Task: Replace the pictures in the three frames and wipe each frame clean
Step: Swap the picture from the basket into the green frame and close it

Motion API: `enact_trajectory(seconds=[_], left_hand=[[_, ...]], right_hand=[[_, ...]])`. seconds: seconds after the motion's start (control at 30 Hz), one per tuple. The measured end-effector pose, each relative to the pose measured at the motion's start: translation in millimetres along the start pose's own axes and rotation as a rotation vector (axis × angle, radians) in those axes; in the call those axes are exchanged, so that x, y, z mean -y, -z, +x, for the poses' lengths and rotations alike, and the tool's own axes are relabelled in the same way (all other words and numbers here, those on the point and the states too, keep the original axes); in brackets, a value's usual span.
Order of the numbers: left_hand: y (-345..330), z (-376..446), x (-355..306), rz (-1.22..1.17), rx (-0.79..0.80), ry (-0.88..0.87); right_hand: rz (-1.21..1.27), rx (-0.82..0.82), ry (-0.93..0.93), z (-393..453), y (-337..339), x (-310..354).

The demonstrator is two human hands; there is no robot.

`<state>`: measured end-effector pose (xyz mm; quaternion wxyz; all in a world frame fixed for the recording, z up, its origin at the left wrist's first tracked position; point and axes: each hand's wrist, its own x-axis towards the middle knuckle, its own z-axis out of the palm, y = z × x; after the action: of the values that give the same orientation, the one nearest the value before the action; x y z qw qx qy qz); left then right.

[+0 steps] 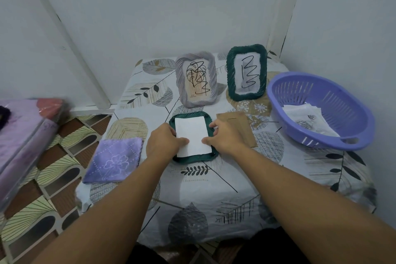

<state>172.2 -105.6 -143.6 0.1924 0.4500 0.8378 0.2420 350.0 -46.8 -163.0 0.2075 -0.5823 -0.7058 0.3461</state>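
I see both hands on the flat green frame (pixel 194 157) — left hand (pixel 164 140) and right hand (pixel 224 136) pinching its white sheet (pixel 191 133).

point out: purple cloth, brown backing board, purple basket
purple cloth (pixel 113 159), head view, centre of the flower stitching
brown backing board (pixel 246 128), head view, bare middle
purple basket (pixel 278 90), head view, left rim

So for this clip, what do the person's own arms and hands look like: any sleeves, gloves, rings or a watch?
Both forearms are bare all the way to the bottom edge of the head view, with no sleeve in sight. The left hand and the right hand wear no gloves. No watch, bracelet or ring shows on either wrist or on the fingers that can be seen, and no markings are visible.
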Motion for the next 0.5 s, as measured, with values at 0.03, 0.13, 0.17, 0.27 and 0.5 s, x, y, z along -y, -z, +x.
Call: enact_trajectory(seconds=[0.03,0.13,0.17,0.27,0.5], left_hand=[[-0.2,0.4,0.2,-0.015,0.001,0.001],[-2.3,1.1,0.2,-0.051,0.004,-0.007],[-3.1,1.2,0.0,-0.059,0.008,-0.008],[-5.0,2.9,-0.4,-0.064,0.008,-0.022],[-2.2,2.2,-4.1,-0.118,-0.014,-0.097]], right_hand=[[0.006,0.0,-0.002,0.3,-0.3,-0.1],[0.018,-0.004,0.0,0.9,-0.6,-0.4],[0.012,-0.005,0.001,0.9,-0.2,-0.8],[0.008,0.005,-0.003,-0.5,1.8,-0.4],[0.029,0.031,-0.025,-2.8,3.5,1.0]])
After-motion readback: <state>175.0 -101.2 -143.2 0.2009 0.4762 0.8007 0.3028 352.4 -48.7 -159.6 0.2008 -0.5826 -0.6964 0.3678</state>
